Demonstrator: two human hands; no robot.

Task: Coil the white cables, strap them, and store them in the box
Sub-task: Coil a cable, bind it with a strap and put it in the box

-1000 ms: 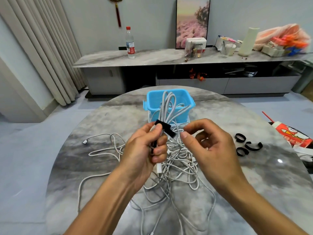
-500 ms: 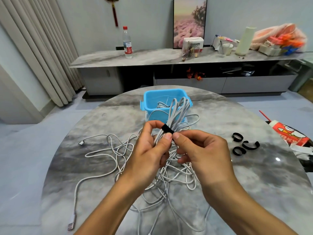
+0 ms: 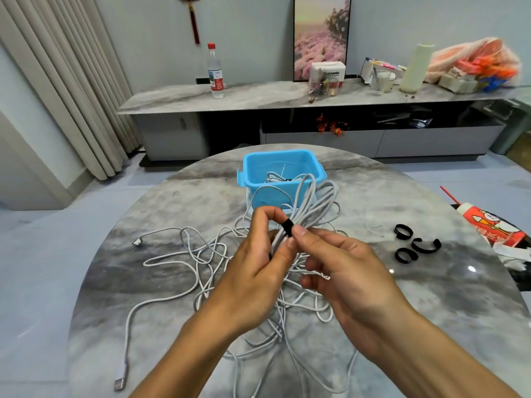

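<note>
Pinching one strapped cable coil [image 3: 309, 205] are two hands, left hand [image 3: 255, 271] and right hand [image 3: 342, 271], beside three loose straps [image 3: 413, 244].

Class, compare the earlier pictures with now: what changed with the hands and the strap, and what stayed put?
The right hand closed in and now pinches the black strap, wrapped snug around the coiled cable the left hand holds. Blue box and spare straps stayed.

The coiled white cable [image 3: 309, 205] was bundled by a black strap [image 3: 287, 226] and raised above the table. The blue box [image 3: 280, 175] stood open behind it, containing a strapped coil. Loose white cables [image 3: 184, 254] lay tangled below; three spare black straps [image 3: 413, 245] lay to the right.
</note>
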